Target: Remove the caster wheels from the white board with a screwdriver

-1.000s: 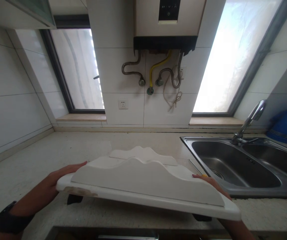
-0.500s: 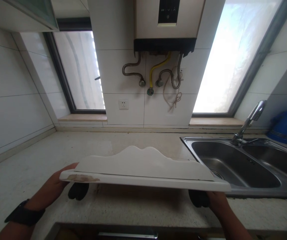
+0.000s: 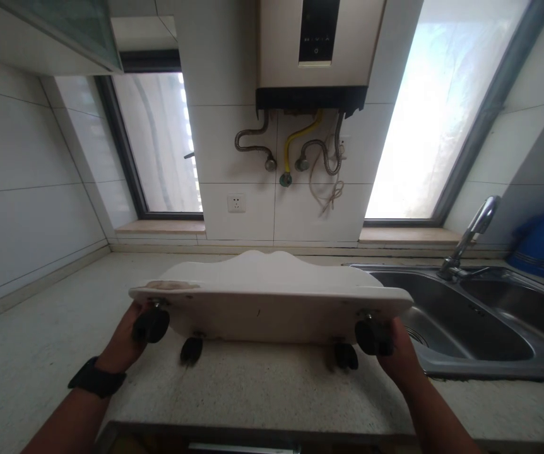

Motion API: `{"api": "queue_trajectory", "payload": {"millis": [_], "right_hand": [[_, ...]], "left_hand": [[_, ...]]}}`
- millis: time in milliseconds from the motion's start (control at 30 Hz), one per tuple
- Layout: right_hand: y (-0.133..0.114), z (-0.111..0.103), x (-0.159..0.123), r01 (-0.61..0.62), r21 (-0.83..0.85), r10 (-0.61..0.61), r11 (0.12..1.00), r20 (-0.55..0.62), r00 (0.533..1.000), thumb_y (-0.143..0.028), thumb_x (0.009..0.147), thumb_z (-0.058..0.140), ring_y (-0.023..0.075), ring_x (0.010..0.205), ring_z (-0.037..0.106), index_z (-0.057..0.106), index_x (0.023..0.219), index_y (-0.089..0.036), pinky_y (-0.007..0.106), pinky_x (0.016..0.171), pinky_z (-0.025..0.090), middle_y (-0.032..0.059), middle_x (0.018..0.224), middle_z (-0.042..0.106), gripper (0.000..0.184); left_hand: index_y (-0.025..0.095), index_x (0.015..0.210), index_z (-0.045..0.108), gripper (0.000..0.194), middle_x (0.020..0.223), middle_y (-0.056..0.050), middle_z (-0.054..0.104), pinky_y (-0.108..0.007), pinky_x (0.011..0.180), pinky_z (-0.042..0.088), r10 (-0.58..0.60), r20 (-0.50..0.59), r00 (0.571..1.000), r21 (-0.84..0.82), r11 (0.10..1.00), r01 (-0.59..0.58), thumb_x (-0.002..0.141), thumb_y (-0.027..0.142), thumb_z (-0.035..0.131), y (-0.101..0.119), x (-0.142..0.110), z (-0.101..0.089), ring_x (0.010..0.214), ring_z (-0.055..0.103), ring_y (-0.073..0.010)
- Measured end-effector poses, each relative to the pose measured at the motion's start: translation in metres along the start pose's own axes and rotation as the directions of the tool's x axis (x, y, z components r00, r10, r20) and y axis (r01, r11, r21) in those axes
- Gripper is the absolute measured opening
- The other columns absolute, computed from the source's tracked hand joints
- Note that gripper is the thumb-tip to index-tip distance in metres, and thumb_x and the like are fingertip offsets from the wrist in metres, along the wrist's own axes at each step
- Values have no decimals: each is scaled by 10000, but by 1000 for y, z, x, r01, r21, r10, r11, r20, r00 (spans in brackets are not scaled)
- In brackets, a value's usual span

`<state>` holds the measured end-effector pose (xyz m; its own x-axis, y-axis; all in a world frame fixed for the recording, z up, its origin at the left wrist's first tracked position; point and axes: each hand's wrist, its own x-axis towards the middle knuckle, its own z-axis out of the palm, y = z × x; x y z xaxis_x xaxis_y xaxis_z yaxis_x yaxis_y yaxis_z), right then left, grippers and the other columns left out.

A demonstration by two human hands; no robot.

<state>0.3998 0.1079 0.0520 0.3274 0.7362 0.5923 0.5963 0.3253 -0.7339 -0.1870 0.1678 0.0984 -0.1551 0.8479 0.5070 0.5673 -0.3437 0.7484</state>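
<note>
The white board (image 3: pixel 272 274) has been tipped up over the table (image 3: pixel 253 394), so its black casters (image 3: pixel 151 325) are exposed. It is gripped at 8 o'clock by the left hand (image 3: pixel 123 342), at 4 o'clock by the right hand (image 3: pixel 402 358).

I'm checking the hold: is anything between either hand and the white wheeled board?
Nothing visible: the left hand and right hand hold the board at its ends. A black wheel beside each partly hides the fingers.
</note>
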Motion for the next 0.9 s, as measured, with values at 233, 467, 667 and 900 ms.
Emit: {"api": "queue_trajectory", "payload": {"millis": [233,467,667,900], "right_hand": [[-29,6,21,7,-4,-7,1000,48,999,-408,855,612,276,945,696,670,1106,-222,394,802,558,94,1059,768,317],[-30,24,37,-79,-43,80,996,29,996,-511,907,582,304,1016,684,660,1112,-220,433,879,516,85,1055,749,364],[-25,35,49,-108,-29,109,994,35,993,-632,908,567,332,1113,663,663,1189,-195,452,947,500,124,1170,733,528],[-15,48,51,-176,45,175,983,28,984,-709,895,551,363,1274,615,615,1328,-184,498,1083,471,155,1358,689,683]], "left_hand": [[228,1061,663,301,1129,-121,767,-498,1010,587,94,46,995,12,995,-94,840,431,629,2,21,1,1096,712,-347],[180,1102,667,371,1156,-133,758,-449,984,581,139,27,990,29,990,-140,869,462,607,5,38,17,1100,707,-335],[147,1207,685,525,1274,-158,737,-449,1052,534,7,64,998,-19,1000,-6,916,574,594,14,49,29,1187,673,-354],[116,1188,720,738,1212,-173,776,-489,1064,542,-171,78,982,-145,973,180,882,771,575,2,43,44,1212,677,-399]]}}
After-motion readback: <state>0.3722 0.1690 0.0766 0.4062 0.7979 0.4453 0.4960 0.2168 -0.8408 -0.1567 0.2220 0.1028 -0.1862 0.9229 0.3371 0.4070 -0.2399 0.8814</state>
